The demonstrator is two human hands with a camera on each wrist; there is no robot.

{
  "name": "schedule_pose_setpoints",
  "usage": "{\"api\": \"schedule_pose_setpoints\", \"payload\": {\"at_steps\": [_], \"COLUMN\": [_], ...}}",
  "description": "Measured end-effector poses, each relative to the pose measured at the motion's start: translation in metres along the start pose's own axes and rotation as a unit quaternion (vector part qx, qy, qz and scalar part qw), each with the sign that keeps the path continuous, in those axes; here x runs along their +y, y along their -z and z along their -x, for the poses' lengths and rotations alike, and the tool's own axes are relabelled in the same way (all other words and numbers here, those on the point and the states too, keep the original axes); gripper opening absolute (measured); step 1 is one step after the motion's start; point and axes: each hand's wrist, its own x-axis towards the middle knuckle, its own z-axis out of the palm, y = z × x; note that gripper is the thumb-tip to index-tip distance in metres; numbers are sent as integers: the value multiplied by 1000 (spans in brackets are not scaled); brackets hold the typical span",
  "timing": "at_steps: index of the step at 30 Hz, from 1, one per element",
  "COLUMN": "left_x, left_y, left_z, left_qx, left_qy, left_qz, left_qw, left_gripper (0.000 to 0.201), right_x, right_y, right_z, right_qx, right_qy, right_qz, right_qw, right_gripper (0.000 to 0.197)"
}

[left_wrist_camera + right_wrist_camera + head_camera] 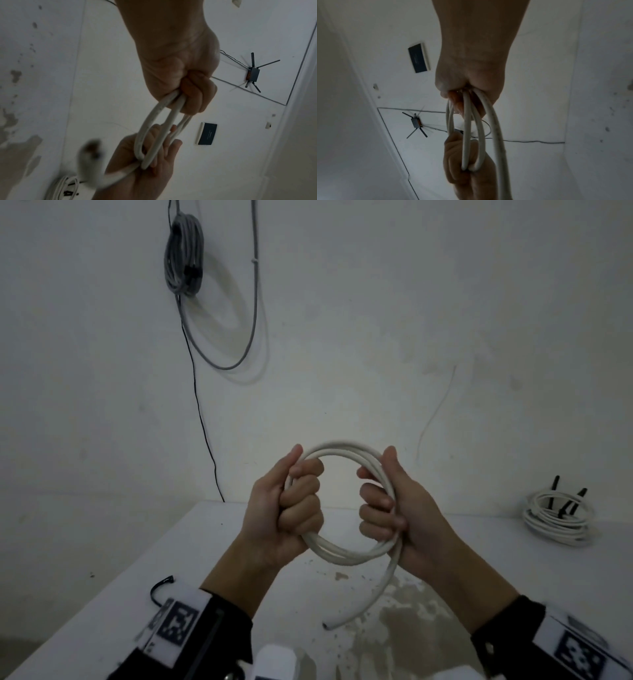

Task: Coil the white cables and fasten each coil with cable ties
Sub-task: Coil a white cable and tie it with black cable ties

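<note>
both wrists, banded with marker tags, are seen nearest. a white coil [342,501] is held upright above the table [513,559], well off its surface. its left side is gripped by the left hand [284,508], fingers curled tight around the loops; its right side is gripped by the right hand [394,505], fingers wrapped likewise. a loose end [363,607] is left hanging toward the table. a tied coil [558,518] is lying far right, a black tie [159,585] near left.
</note>
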Motion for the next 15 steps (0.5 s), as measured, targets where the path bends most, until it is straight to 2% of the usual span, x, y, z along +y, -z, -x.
{"api": "schedule_pose_setpoints", "payload": {"at_steps": [3,7,9,11,15], "left_x": [-1,-12,-19,-21,-35], "left_y": [3,-2,-9,-13,-18], "left_z": [-6,-18,-21,-24,-28], "left_qx": [11,35,104,146,184], "left_qy": [-50,-119,-180,-229,-251], "left_qz": [16,37,5,-25,-61], "left_qw": [999,992,978,962,948], "left_gripper": [37,41,46,48,48], "right_x": [2,2,3,5,3], "right_y": [-2,-4,-7,-9,-9], "right_z": [-3,-3,-2,-2,-11], "right_qx": [-1,31,55,86,173], "right_qy": [-18,-9,0,14,14], "right_qz": [-118,-188,-214,-222,-252], "right_qw": [993,982,975,971,952], "right_gripper": [45,51,48,43,44]}}
